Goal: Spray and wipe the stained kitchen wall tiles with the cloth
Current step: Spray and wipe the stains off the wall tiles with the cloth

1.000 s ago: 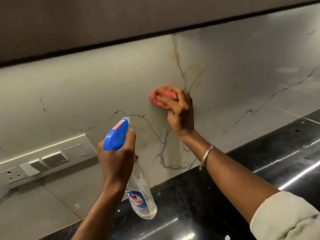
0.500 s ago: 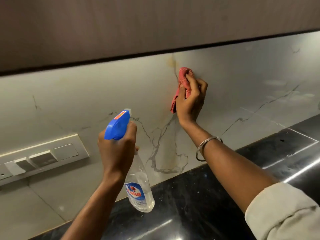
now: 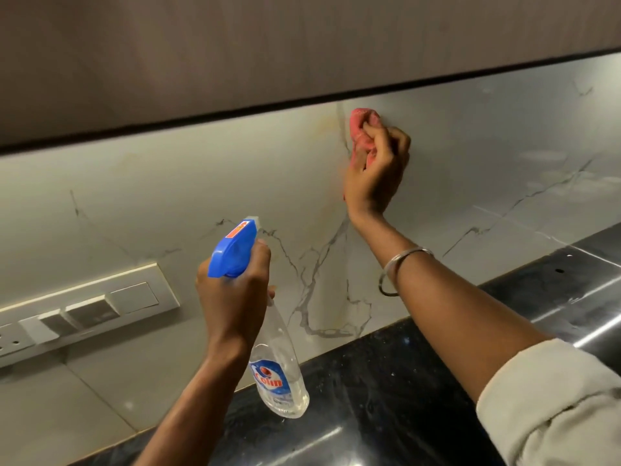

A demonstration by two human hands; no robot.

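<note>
The wall tiles (image 3: 235, 183) are pale marble with dark veins and faint yellowish stains near the top centre. My right hand (image 3: 376, 173) is closed around a bunched pink cloth (image 3: 364, 124) and presses it against the tile just under the cabinet's lower edge. My left hand (image 3: 235, 294) grips the neck of a clear spray bottle (image 3: 279, 375) with a blue trigger head (image 3: 233, 248), held in the air in front of the wall, nozzle towards the tiles.
A dark wooden cabinet (image 3: 268, 48) overhangs the wall at the top. A switch and socket panel (image 3: 84, 311) is on the wall at the left. A glossy black countertop (image 3: 386, 398) runs along the bottom and right.
My right hand has carried the cloth up the wall from the middle of the tile to just beneath the cabinet. The left hand with the bottle has stayed roughly in place.
</note>
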